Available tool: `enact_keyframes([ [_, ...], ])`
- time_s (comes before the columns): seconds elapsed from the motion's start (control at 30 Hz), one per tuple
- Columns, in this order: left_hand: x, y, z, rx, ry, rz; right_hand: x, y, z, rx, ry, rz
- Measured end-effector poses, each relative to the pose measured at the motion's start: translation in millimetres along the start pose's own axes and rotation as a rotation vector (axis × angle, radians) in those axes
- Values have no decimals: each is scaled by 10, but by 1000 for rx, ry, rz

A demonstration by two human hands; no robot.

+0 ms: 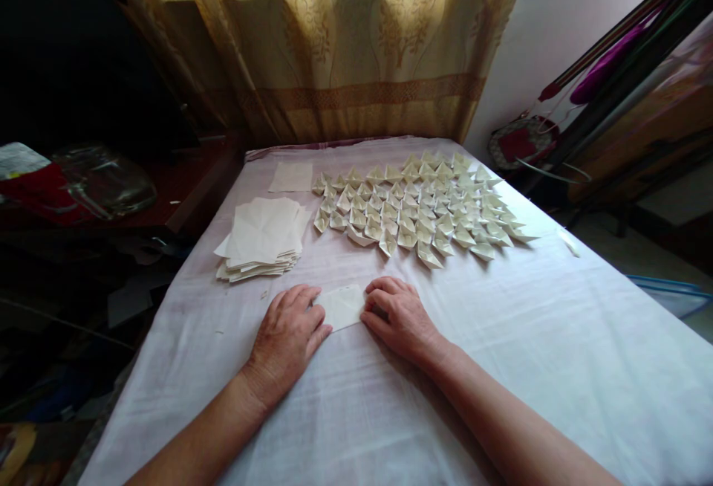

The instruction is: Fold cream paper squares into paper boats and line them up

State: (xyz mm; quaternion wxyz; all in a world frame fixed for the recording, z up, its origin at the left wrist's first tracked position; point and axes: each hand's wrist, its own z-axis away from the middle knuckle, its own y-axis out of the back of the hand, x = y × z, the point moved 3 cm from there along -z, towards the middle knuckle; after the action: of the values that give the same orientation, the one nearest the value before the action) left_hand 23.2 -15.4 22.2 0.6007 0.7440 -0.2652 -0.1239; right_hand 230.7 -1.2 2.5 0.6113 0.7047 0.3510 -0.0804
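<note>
A small folded sheet of white paper (344, 308) lies on the cloth-covered table between my two hands. My left hand (290, 326) grips its left edge, thumb and fingers closed on it. At the right edge my right hand (398, 315) pinches the paper with curled fingers. Beyond my left hand stands an uneven stack of paper sheets (264, 229), with faint creases on the top one. A single square sheet (291, 177) lies flat behind the stack. Many folded paper boats (406, 203) sit in close rows at the back right of the table.
A white cloth (529, 367) covers the table. Behind it hangs a gold patterned curtain (356, 47). At the left, a dark red cabinet (194, 181) holds a clear jar (105, 181) and a red packet (36, 192). A small white object (569, 243) lies near the right edge.
</note>
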Motion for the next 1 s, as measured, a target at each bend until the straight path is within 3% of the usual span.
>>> enact_keyframes([
  [0.37, -358, -135, 110, 45, 152, 44, 21, -8, -4, 22, 44, 10],
  [0.77, -332, -250, 114, 54, 168, 125, 39, -26, 12, 60, 119, 34],
  [1.0, -225, -174, 105, 184, 117, 272, -32, -25, 38, 140, 186, 149],
])
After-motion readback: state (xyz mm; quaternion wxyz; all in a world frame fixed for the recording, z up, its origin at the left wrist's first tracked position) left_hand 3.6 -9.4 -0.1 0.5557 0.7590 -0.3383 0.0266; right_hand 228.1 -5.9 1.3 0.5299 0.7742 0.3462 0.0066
